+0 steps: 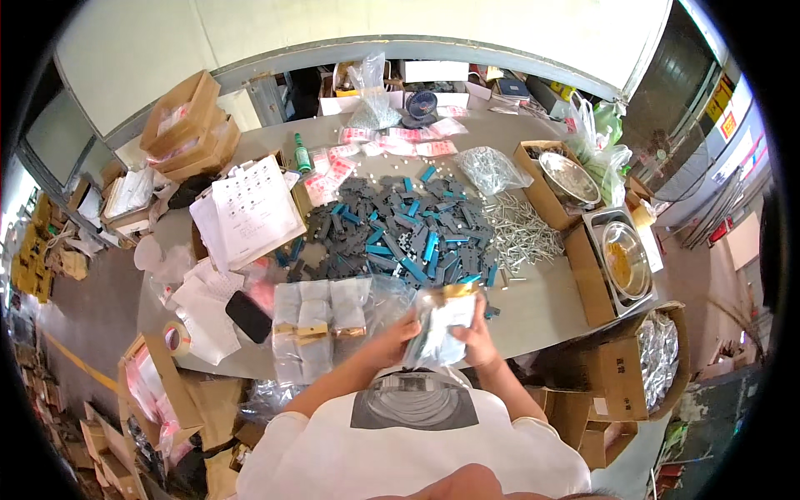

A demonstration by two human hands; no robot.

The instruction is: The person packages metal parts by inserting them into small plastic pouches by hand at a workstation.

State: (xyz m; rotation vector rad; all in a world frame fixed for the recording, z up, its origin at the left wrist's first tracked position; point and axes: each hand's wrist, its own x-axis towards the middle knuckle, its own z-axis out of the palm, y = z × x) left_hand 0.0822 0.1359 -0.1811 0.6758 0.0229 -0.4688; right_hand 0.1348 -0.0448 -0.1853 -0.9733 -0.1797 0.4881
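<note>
Close to my body, at the table's near edge, my left hand (395, 340) and my right hand (478, 337) grip a clear plastic bag (439, 327) from both sides. Pale packets show through the bag, with something golden at its top; the exact contents cannot be made out. Left of it lie several filled small bags (315, 312) with gold-brown pieces, on clear plastic film (388, 302). Just beyond my hands spreads a heap of dark grey and blue plastic parts (400, 229). A pile of silvery screws (523, 232) lies to its right.
At left are printed sheets (254, 208), a black phone (248, 317) and a tape roll (177, 338). Metal bowls (625, 258) stand right, above an open carton of silvery packets (657, 362). Behind the heap are a green bottle (302, 153), red-white packets (400, 143) and a small fan (421, 107).
</note>
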